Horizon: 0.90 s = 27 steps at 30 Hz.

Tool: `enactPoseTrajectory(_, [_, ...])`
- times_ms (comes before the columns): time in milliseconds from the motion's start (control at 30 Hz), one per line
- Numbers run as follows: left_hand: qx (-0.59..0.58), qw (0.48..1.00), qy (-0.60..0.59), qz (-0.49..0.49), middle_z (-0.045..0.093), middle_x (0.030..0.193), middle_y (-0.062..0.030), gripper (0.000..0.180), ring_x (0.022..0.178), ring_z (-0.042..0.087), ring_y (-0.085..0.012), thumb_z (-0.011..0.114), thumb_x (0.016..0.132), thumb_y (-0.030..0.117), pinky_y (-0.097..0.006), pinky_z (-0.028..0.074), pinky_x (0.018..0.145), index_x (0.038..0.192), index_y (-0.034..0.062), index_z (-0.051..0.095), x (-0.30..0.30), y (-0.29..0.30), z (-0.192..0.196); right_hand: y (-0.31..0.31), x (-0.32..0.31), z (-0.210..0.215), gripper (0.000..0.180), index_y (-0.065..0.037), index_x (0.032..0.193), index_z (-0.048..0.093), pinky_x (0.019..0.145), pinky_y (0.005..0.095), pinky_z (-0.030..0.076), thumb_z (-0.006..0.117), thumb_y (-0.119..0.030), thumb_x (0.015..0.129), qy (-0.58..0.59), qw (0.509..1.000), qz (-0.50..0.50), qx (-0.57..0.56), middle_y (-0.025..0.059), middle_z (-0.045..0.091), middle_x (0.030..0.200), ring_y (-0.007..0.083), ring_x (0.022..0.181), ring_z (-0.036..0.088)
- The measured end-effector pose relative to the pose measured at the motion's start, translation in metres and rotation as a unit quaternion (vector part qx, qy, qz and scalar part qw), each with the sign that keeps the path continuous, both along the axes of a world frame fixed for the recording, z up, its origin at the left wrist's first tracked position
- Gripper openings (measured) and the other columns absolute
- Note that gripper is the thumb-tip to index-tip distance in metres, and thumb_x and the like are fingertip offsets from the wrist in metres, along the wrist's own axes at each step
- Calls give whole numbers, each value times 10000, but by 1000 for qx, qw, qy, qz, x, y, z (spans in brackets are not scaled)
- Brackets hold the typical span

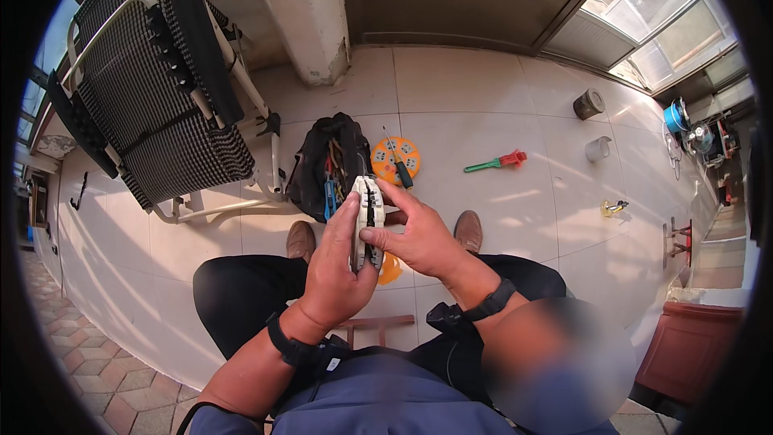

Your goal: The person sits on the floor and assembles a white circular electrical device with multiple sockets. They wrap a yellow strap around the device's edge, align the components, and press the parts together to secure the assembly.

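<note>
At centre frame: a white plastic housing [369, 221] with a dark slot along its middle is held upright above the knees, long axis running from 12 to 6 o'clock.
Left hand [334, 270]: closed around the housing from the 7 o'clock side; the thumb is laid up its left face and the fingers are wrapped behind it.
Right hand [419, 238]: set against the housing from 3 o'clock; the fingertips [372, 235] are pressed on its slotted front, the index finger stretched toward its top end.
Key relation: the housing lies between both hands and is touched by both; most of the grip is carried by the left hand, the right being placed on the seam.
Floor [483, 97]: pale tiles. At 12 o'clock of the hands a black tool bag [310, 173] is seen, open; just beside it, at 1 o'clock, an orange cable reel [386, 163] is lain across by a screwdriver [398, 163].
Further off: a green and red hand tool [493, 163] at 2 o'clock; a folding chair [153, 89] at 10 o'clock.
</note>
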<state>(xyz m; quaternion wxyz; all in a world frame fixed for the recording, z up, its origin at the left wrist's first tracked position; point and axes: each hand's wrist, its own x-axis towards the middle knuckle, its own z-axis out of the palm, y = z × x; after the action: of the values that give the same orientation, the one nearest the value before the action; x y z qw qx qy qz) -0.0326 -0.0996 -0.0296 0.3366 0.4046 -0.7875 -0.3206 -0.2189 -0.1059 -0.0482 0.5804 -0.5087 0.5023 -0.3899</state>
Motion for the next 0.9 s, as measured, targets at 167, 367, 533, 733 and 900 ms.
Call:
enactPoseTrajectory(167, [-40,999,18,-2,470,1502,-292,847,1377,498,-457,601,721,-140,-456,440,1132,1528,-60,354,3,-6,-2,-2,-3,3,797,2,1583,327,986,340,536,767,-113,929,-122,992,-7,28,119,545,1447,187,1203,605])
enactPoseTrajectory(367, [-109,994,6,-8,495,1479,-294,821,1360,512,-469,607,683,-135,-473,437,1134,1479,-65,416,8,-14,-1,-2,4,3,755,20,1569,342,943,310,554,670,17,889,-97,993,-47,39,143,569,1413,163,1133,639])
enactPoseTrajectory(533, [-151,981,-117,40,502,1467,-300,791,1285,569,-458,659,680,-74,-482,500,1037,1446,-56,462,13,-13,-11,0,15,2,736,61,1482,426,902,334,548,675,-112,811,76,986,-117,-90,252,657,1233,267,1061,697])
enactPoseTrajectory(733, [-154,973,-156,65,549,1432,-277,741,1157,644,-434,665,701,-53,-461,545,937,1422,-51,496,13,-17,-13,-2,18,-1,721,55,1463,451,841,357,575,678,-116,801,45,981,-165,-87,246,680,1192,287,948,731])
enactPoseTrajectory(900, [-162,973,-145,74,582,1404,-260,719,1140,660,-424,640,709,-76,-445,563,916,1415,-53,505,15,-19,-16,-3,17,-5,726,50,1470,451,838,355,580,681,-112,801,50,979,-173,-98,236,686,1194,282,938,742])
